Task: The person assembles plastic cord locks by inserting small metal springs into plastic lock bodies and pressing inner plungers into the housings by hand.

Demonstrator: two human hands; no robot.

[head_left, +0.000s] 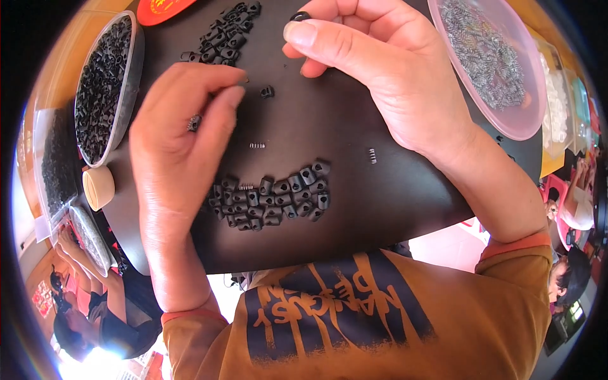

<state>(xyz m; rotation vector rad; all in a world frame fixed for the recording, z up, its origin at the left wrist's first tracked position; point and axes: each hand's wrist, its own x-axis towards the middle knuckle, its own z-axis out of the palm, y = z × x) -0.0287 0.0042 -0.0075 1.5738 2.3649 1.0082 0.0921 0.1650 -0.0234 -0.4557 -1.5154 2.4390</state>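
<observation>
My left hand [183, 120] is over the left of the dark table, thumb and forefinger drawn together; whatever they pinch is too small to make out. A dark bit shows in the gap of that hand; I cannot tell whether it is held. Raised at the far side, my right hand [386, 69] pinches a small black plastic cord lock part [299, 16] between thumb and fingers. Between the hands lies a single black cord lock piece [267, 92]. Closer to me are a loose metal spring [257, 145], another spring [372, 156] and a packed cluster of black cord locks [272, 202].
A second pile of black pieces [225, 38] lies at the far side. An oval tub [133, 82] of small black parts stands left, near a beige cup [99, 188]. At right is a pink bowl [537, 120] of springs. Other people sit beyond both sides.
</observation>
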